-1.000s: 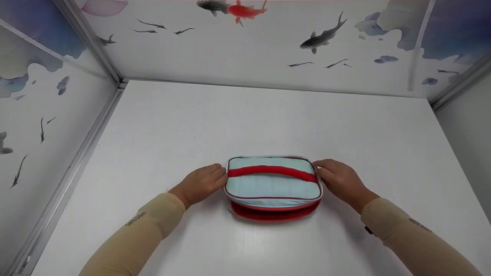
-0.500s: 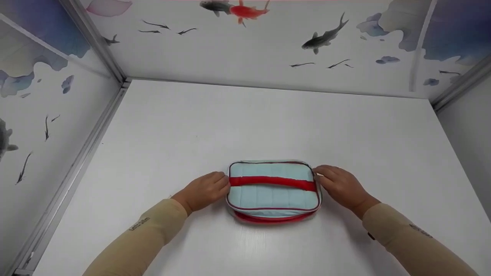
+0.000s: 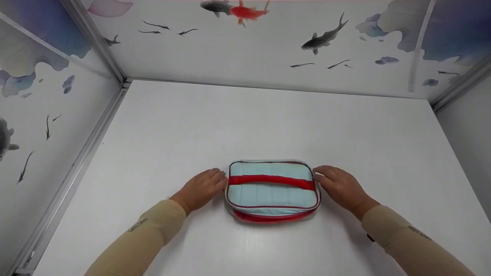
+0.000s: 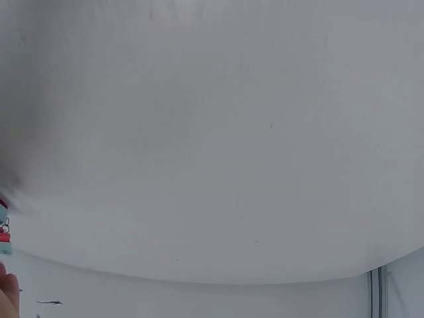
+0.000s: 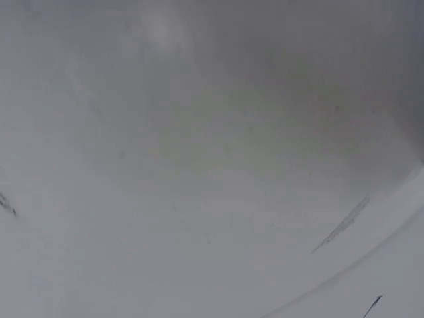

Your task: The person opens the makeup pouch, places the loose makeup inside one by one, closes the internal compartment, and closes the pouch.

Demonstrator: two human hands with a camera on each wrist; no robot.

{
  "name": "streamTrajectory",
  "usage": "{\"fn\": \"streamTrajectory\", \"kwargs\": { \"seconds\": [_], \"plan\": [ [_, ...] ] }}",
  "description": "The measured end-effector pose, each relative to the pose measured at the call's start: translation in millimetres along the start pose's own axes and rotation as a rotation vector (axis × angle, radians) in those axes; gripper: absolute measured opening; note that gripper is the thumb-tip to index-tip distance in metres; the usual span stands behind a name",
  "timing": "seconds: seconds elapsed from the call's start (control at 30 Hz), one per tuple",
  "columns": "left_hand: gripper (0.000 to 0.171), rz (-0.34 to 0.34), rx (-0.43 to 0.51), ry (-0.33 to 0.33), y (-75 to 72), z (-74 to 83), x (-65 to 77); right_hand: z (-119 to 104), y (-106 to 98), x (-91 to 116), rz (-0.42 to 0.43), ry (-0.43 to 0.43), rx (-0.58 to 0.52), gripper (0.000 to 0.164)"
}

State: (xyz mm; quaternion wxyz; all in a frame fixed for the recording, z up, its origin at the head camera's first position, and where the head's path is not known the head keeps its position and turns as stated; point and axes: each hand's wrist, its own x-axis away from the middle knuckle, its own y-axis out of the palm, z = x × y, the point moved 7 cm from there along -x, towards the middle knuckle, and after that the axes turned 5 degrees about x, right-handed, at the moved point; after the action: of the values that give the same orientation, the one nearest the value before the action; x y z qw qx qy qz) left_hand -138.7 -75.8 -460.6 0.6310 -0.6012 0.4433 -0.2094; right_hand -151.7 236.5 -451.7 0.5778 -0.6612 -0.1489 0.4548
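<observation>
A light blue quilted cosmetic bag (image 3: 273, 197) with dark red piping lies on the white table, a red strap handle (image 3: 268, 179) running across its top. Along its front edge a narrow band of red shows below the lid. My left hand (image 3: 203, 188) holds the bag's left end, its fingers bent at the edge by the handle's end. At the opposite end my right hand (image 3: 342, 186) pinches the upper right side with its fingertips. In the left wrist view only a sliver of the bag (image 4: 4, 246) and some fingers (image 4: 8, 291) appear at the left border.
The white table (image 3: 268, 119) meets a back wall (image 3: 245, 57) printed with fish and a left wall (image 3: 76, 107) with similar prints. A metal rail (image 3: 76, 168) runs along the table's left side. The right wrist view shows mostly blurred white surface.
One second ago the front stood apart, showing a wide red opening; the top has come down toward me and that gap has narrowed. Both hands have moved slightly nearer with the bag.
</observation>
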Motion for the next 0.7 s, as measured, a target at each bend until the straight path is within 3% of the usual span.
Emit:
{"fn": "streamTrajectory", "kwargs": {
  "seconds": [0.33, 0.47, 0.7],
  "plan": [
    [0.044, -0.028, 0.102, -0.155, -0.4, -9.6, -6.5, 6, -2, 0, 0.006, 0.098, -0.004, 0.04],
    [0.044, -0.067, 0.147, -0.211, -2.0, -13.2, -10.3, 10, -4, -2, -0.014, 0.137, -0.013, 0.041],
    [0.043, -0.186, 0.27, -0.383, -2.0, -25.4, -23.9, 18, 0, -6, -0.087, 0.246, -0.041, 0.04]
  ]
}}
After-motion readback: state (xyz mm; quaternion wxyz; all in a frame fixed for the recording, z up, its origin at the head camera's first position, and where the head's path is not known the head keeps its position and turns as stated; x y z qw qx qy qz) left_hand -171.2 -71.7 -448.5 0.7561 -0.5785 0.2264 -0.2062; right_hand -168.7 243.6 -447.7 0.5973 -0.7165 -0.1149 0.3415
